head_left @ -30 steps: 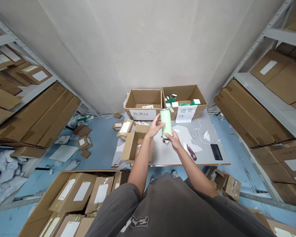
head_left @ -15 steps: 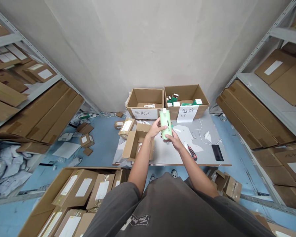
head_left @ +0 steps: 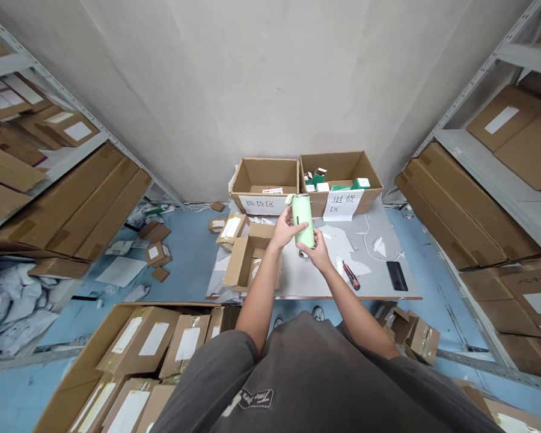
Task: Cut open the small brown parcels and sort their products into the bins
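1. We hold a pale green bottle [head_left: 302, 221] above the table [head_left: 300, 285], its smooth cylinder tilted slightly, with a dark mark on its side and a soft-looking strap [head_left: 290, 199] at its top.
2. Our left hand [head_left: 284, 231] grips the bottle's left side, thumb across the front; our right hand [head_left: 316, 251] curls around its lower right part.
3. Behind it, we see two open bins of brown corrugated cardboard, side by side: the left bin [head_left: 242, 180] and the right bin [head_left: 372, 180], each fronted by a flat white paper sign with handwritten characters.
4. Small green-and-white cartons [head_left: 361, 183] with crisp edges lie in the right bin.
5. Our left forearm crosses in front of an open cardboard box [head_left: 238, 264], hiding part of it; its flap stands out to the left.
6. To our right lie thin white sheets [head_left: 340, 237], a red-and-black cutter [head_left: 351, 276], a loose white cable [head_left: 366, 240] and a flat, dark phone [head_left: 397, 276].
7. Nearer us, at lower left, a large carton [head_left: 67, 385] holds taped, labelled boxes.
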### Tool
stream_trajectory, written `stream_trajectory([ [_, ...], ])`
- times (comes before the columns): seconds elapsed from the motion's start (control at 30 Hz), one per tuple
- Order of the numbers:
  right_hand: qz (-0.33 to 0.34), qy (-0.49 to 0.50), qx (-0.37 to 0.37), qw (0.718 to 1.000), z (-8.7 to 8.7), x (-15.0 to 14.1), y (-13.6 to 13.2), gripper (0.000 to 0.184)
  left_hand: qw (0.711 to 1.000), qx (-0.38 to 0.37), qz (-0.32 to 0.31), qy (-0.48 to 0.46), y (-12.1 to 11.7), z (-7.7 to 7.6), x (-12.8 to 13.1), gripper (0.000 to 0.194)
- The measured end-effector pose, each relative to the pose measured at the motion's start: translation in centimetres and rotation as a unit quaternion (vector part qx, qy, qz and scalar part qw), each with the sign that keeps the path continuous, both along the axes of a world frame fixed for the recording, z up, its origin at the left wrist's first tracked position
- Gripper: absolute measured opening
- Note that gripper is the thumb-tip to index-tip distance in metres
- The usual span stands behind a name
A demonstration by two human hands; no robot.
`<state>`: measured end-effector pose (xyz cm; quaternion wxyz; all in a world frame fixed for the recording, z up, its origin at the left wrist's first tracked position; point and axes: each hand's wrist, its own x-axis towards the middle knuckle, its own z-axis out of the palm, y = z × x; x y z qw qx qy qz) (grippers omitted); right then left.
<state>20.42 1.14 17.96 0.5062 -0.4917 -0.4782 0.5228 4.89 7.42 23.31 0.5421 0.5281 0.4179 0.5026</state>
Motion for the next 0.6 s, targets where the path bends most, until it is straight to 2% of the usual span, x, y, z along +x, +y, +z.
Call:
stream_trajectory([
  [0.1, 0.073, 0.103, -0.048, 0.991, 0.8, 0.6, -0.1, 0.072, 0.998, 0.009, -0.047, -0.035, 0.3, 0.5, -0.8, 0.109],
  [0.2, 0.134, 0.153, -0.064, 0.977, 1.5, 1.0, -0.1, 0.065, 0.995, 0.022, -0.087, -0.051, 0.4, 0.8, -1.2, 0.099],
  [0.3, 0.089, 0.134, -0.049, 0.986, 1.5, 0.7, -0.1, 0.065, 0.993, 0.028, -0.107, -0.048, 0.3, 0.8, -1.1, 0.092],
  [0.47, -0.033, 0.06, -0.018, 0.997, 0.8, -0.5, -0.1, 0.071, 0.998, 0.014, -0.054, 0.002, -0.2, 1.0, -0.6, 0.104],
  [0.53, -0.043, 0.048, -0.008, 0.998, 0.8, -0.8, -0.3, 0.078, 0.999, 0.008, -0.039, 0.007, -0.3, 1.2, -0.4, 0.11],
  [0.6, -0.024, 0.048, -0.006, 0.999, 1.0, -0.7, -0.3, 0.082, 0.999, 0.012, -0.045, -0.006, -0.2, 1.4, -0.4, 0.109],
])
